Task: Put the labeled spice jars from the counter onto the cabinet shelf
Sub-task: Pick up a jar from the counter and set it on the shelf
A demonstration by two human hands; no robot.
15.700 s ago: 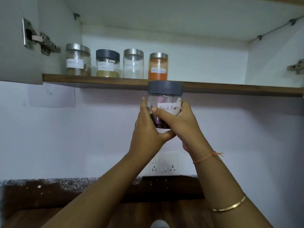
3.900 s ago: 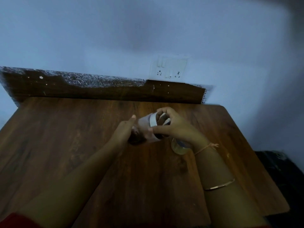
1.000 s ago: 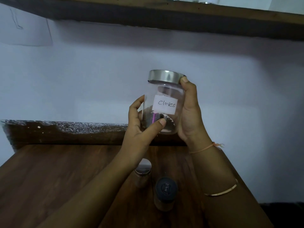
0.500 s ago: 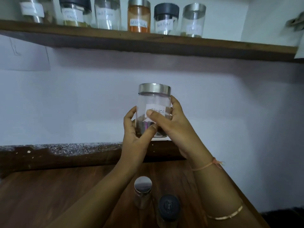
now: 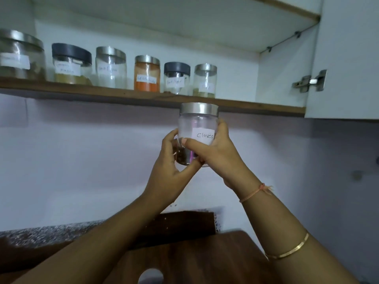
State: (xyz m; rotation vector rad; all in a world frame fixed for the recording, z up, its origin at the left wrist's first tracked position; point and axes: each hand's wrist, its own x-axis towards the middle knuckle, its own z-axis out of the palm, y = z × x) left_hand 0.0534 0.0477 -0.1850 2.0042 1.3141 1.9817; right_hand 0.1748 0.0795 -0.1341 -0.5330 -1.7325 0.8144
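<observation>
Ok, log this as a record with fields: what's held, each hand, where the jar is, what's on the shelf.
held: cloves jar, steel lid, upright
left hand: grips the jar's lower left side
right hand: grips its right side, thumb across the front
jar position: in the air, lid level with the shelf edge, not yet on it
on shelf: row of six labelled jars, orange-filled jar fourth from left
free spot: bare board right of the end jar
</observation>
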